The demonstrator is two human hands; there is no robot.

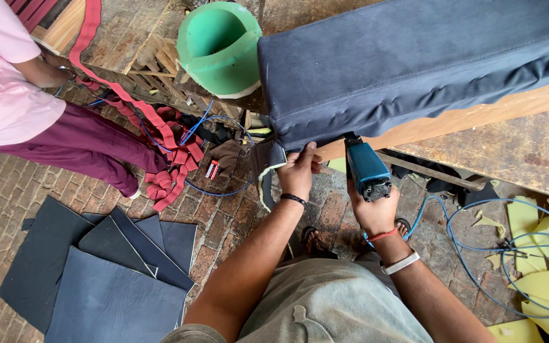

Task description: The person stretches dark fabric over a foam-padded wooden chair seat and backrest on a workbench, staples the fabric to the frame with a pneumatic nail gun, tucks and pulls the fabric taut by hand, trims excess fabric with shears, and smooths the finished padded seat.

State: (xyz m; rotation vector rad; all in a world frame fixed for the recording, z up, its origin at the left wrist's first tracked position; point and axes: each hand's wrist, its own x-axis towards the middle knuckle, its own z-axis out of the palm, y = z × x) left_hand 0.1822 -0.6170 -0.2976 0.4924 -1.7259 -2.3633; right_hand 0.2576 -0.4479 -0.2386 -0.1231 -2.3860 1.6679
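While the dark blue upholstered piece [408,63] lies across the upper right of the view, both hands work at its lower edge, where the fabric wraps over a bare wooden frame [478,114].

Left hand [300,171]: fingers closed, pinching the loose corner of the fabric [268,155] just below the piece's near corner and holding it against the frame. Black band on that wrist.

Right hand [373,213]: wrapped tight around the grip of a teal pneumatic stapler [366,168], its nose touching the frame edge directly under the upholstered piece, just right of the left hand. A blue air hose [471,254] loops over the floor below and right of the piece. Red cord and white band on that wrist.

A green foam block [220,47], hollowed out, sits just left of the piece's top corner. Left of the piece, a tangle of red webbing [166,152] trails across the brick floor [7,190], with another person in a pink top and maroon trousers [65,140] beyond it. Well below and left of the piece, cut dark fabric panels [103,273] lie stacked on the bricks. Yellow foam scraps [548,279] are scattered below its right end.
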